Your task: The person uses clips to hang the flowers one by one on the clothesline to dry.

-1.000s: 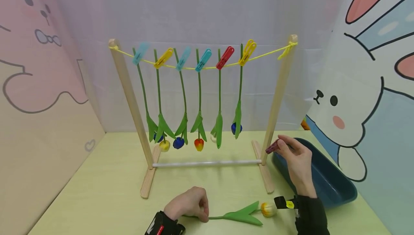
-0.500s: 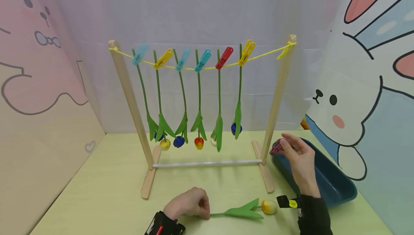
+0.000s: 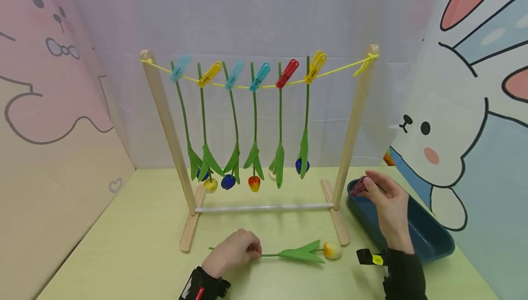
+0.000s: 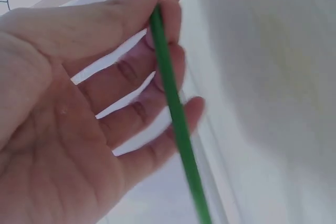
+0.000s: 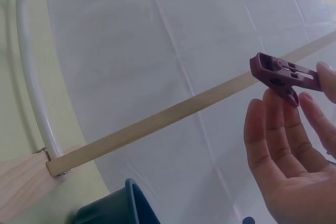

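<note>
My left hand (image 3: 236, 252) pinches the green stem of an artificial tulip (image 3: 303, 253) low over the table, its yellow-white bloom pointing right. In the left wrist view the stem (image 4: 176, 103) runs from between thumb and fingertip down past the other fingers. Held up over the near left end of a dark teal bin, my right hand (image 3: 389, 208) grips a maroon clothespin (image 3: 358, 187). The right wrist view shows that clothespin (image 5: 283, 74) between thumb and fingers. Several tulips hang upside down from a yellow line (image 3: 340, 68), each by a clothespin such as the red one (image 3: 287, 74).
A wooden frame with a right post (image 3: 355, 125) and left post (image 3: 168, 130) carries the line. A white bar (image 3: 264, 208) joins its feet low down. The teal bin (image 3: 429, 240) stands right of the frame. Printed cloths close off the back and sides.
My left hand has lifted the tulip, shifting it up and slightly left in the head view. My right hand has moved a little right with the maroon clothespin, which has turned in its fingers.
</note>
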A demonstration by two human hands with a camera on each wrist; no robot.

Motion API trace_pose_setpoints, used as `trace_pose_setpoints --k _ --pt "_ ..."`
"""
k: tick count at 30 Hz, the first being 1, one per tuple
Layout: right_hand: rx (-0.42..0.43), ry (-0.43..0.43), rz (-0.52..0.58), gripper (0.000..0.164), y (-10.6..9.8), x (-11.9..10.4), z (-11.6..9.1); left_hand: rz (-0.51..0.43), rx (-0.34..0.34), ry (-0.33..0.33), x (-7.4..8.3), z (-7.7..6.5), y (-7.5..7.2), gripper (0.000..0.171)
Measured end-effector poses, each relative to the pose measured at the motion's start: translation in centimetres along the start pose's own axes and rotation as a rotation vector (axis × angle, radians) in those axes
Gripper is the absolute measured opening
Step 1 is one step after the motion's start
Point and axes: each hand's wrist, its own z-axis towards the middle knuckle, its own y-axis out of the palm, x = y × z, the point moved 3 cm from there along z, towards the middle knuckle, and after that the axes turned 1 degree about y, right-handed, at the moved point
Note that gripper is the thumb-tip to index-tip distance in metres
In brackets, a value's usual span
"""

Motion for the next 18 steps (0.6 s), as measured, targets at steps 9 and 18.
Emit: trace_pose_setpoints --k 9,18 --pt "0.000 0.000 -0.005 0.022 -0.1 0.0 0.0 0.364 0.257 0.160 1.0 -0.2 -1.7 0.006" --pt "0.017 -0.012 -0.004 0.021 -0.1 0.0 0.0 0.551 0.528 0.215 1.9 -0.4 -2.4 0.007"
